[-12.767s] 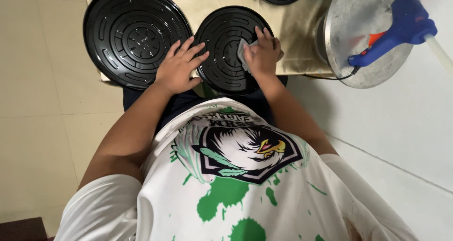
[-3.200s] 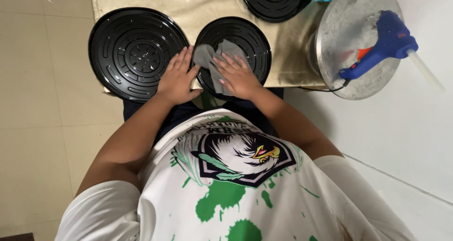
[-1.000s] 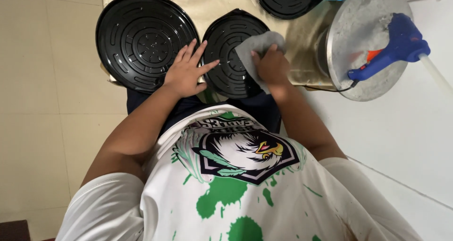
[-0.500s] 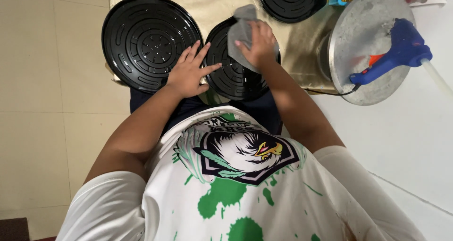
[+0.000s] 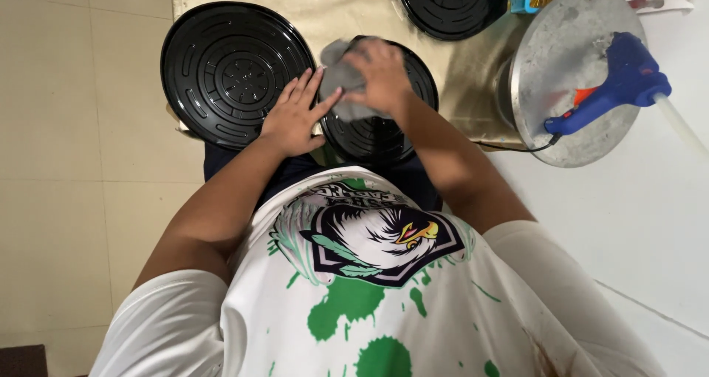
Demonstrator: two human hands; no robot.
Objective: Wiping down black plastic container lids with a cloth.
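Right hand presses a grey cloth onto a ribbed black round tray overhanging the bench edge; left hand lies flat, fingers spread.

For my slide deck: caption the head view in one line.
Right hand presses a grey cloth on a round black tray; left hand steadies its edge.

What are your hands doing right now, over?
Right hand presses grey cloth on middle black round tray. Left hand flat, steadying its edge. Blue glue gun lies apart.
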